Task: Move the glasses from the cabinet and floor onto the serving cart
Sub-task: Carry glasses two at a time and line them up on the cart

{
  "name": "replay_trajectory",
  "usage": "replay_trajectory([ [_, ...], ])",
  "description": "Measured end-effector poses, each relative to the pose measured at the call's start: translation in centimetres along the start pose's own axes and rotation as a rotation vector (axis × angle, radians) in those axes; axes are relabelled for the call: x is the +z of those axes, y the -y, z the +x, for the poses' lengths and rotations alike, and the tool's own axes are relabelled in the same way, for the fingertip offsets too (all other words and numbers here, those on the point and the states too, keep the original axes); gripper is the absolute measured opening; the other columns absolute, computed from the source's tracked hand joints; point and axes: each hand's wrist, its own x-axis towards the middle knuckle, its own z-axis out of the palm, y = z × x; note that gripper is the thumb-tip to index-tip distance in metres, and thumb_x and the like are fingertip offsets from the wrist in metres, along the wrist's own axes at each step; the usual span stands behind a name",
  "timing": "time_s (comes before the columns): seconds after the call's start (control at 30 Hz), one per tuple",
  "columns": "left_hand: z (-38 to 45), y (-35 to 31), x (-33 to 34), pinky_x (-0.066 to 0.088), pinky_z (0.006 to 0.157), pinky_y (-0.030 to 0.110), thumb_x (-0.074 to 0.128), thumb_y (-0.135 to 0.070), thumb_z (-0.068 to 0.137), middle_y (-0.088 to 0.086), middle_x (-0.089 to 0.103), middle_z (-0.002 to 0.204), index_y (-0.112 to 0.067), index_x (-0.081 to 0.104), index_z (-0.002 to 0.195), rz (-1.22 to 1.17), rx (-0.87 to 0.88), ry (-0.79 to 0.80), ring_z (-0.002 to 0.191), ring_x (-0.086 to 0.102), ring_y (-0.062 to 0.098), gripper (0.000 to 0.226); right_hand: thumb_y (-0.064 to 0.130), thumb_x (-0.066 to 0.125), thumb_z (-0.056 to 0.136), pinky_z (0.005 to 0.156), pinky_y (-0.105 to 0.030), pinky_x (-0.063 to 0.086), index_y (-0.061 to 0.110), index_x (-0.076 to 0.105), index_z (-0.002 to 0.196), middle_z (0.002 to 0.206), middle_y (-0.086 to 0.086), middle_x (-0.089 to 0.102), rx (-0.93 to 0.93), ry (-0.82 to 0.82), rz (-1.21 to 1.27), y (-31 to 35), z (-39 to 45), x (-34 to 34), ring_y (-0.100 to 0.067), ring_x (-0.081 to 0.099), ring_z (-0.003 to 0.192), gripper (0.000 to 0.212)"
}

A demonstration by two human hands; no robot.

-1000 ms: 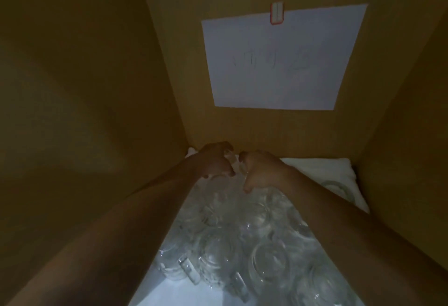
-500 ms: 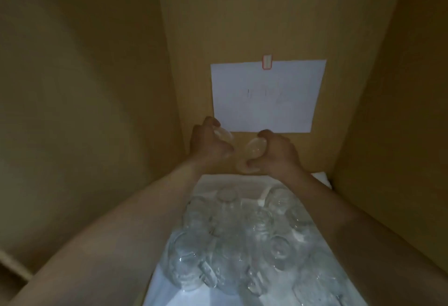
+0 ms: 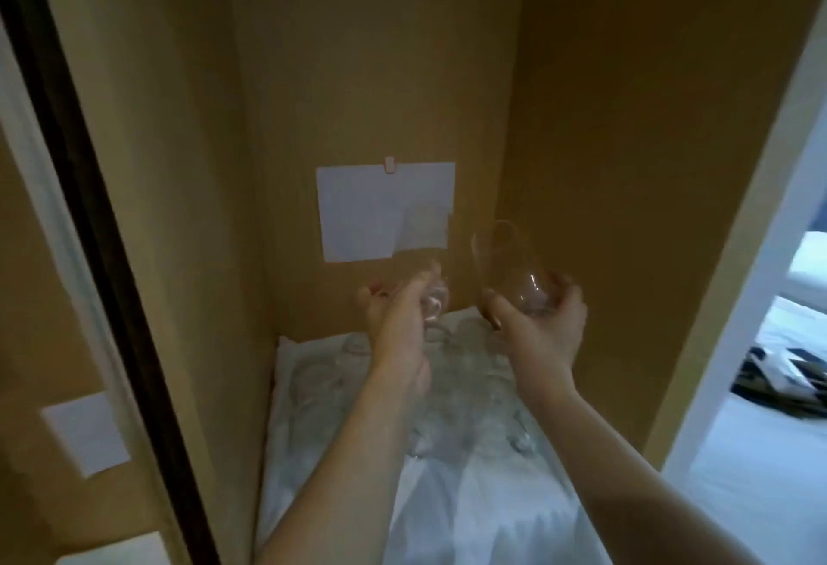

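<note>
A person's left hand [image 3: 398, 318] and right hand [image 3: 537, 322], fingers curled around one stemless glass [image 3: 510, 269] each, lift them above the cabinet shelf [image 3: 470, 511], likely next carrying both to the unseen serving cart.

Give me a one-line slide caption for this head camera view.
Left hand and right hand each lift a clear glass above glasses left on the cabinet's white cloth.
</note>
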Motion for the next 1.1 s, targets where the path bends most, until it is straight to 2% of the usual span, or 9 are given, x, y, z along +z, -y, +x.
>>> replay_trajectory([
  [0.13, -5.3, 1.5, 1.7, 0.052, 0.06, 0.033, 0.088, -0.014, 0.063, 0.02, 0.071, 0.114, -0.018, 0.045, 0.133, 0.002, -0.074, 0.153, 0.078, 0.067, 0.028, 0.082, 0.039, 0.093, 0.059, 0.097, -0.041, 0.054, 0.038, 0.053, 0.126, 0.125, 0.012, 0.046, -0.045, -0.063, 0.044, 1.3, -2.9, -5.5, -0.002, 0.055, 0.108, 0.078],
  [0.27, -9.0, 2.6, 4.4, 0.056, 0.078, 0.04, 0.094, -0.025, 0.059, 0.011, 0.073, 0.117, -0.019, 0.062, 0.13, 0.058, -0.07, 0.322, 0.099, 0.071, 0.028, 0.078, 0.053, 0.089, 0.054, 0.092, -0.027, 0.054, 0.041, 0.056, 0.124, 0.124, 0.012, 0.055, -0.136, -0.152, 0.102, 3.0, -3.4, -11.0, -0.008, 0.061, 0.111, 0.079],
  [0.47, -15.8, 5.3, 11.6, 0.048, 0.105, 0.043, 0.091, -0.043, 0.063, -0.006, 0.066, 0.132, -0.031, 0.056, 0.135, 0.109, -0.034, 0.512, 0.123, 0.063, 0.021, 0.081, 0.048, 0.094, 0.06, 0.093, -0.042, 0.058, 0.034, 0.055, 0.137, 0.131, 0.007, 0.06, -0.183, -0.328, 0.211, 3.8, -0.4, -20.7, -0.008, 0.066, 0.114, 0.086],
  [0.7, -26.3, 12.6, 23.8, 0.044, 0.089, 0.021, 0.073, -0.065, 0.066, -0.03, 0.06, 0.127, -0.051, 0.051, 0.129, 0.256, 0.037, 0.711, 0.118, 0.06, 0.002, 0.068, 0.05, 0.081, 0.065, 0.075, -0.005, 0.05, 0.029, 0.052, 0.138, 0.127, 0.015, 0.061, -0.176, -0.404, 0.135, 3.5, 2.9, -37.3, -0.006, 0.065, 0.11, 0.081],
  [0.8, -30.7, 17.2, 29.3, 0.053, 0.094, 0.032, 0.077, -0.058, 0.074, -0.018, 0.064, 0.127, -0.043, 0.054, 0.127, 0.301, -0.082, 0.769, 0.113, 0.065, 0.011, 0.06, 0.039, 0.084, 0.071, 0.068, 0.0, 0.046, 0.032, 0.046, 0.136, 0.116, 0.028, 0.054, -0.13, -0.43, 0.104, 2.8, 4.5, -45.4, 0.01, 0.062, 0.096, 0.075],
  [0.87, -33.3, 20.2, 32.4, 0.06, 0.083, 0.033, 0.075, -0.043, 0.085, -0.006, 0.072, 0.116, -0.033, 0.063, 0.12, 0.248, -0.251, 0.812, 0.104, 0.072, 0.018, 0.038, 0.032, 0.088, 0.073, 0.073, -0.006, 0.052, 0.027, 0.045, 0.139, 0.122, 0.016, 0.057, -0.083, -0.435, 0.125, 2.5, 5.3, -50.9, 0.007, 0.063, 0.098, 0.08],
  [0.93, -35.3, 22.7, 35.1, 0.061, 0.075, 0.036, 0.07, -0.034, 0.087, 0.006, 0.076, 0.101, -0.02, 0.071, 0.104, 0.151, -0.453, 0.868, 0.094, 0.075, 0.025, 0.022, 0.04, 0.093, 0.063, 0.086, -0.029, 0.06, 0.026, 0.048, 0.14, 0.129, 0.001, 0.06, -0.036, -0.439, 0.152, 2.0, 6.1, -56.3, -0.012, 0.066, 0.108, 0.091],
  [1.0, -36.9, 25.3, 37.6, 0.062, 0.079, 0.04, 0.074, -0.038, 0.083, 0.013, 0.074, 0.098, -0.012, 0.072, 0.097, 0.098, -0.617, 0.946, 0.087, 0.073, 0.028, 0.03, 0.051, 0.094, 0.048, 0.093, -0.05, 0.058, 0.027, 0.052, 0.136, 0.127, -0.006, 0.064, 0.026, -0.448, 0.158, 1.3, 6.7, -61.2, -0.026, 0.067, 0.112, 0.1],
  [1.1, -39.4, 29.5, 41.3, 0.059, 0.085, 0.046, 0.092, -0.05, 0.062, 0.015, 0.065, 0.119, -0.01, 0.064, 0.122, 0.112, -0.751, 0.988, 0.1, 0.069, 0.03, 0.078, 0.058, 0.096, 0.039, 0.097, -0.055, 0.054, 0.025, 0.051, 0.135, 0.128, -0.008, 0.065, 0.096, -0.478, 0.186, 0.3, 6.9, -67.3, -0.028, 0.068, 0.112, 0.112],
])
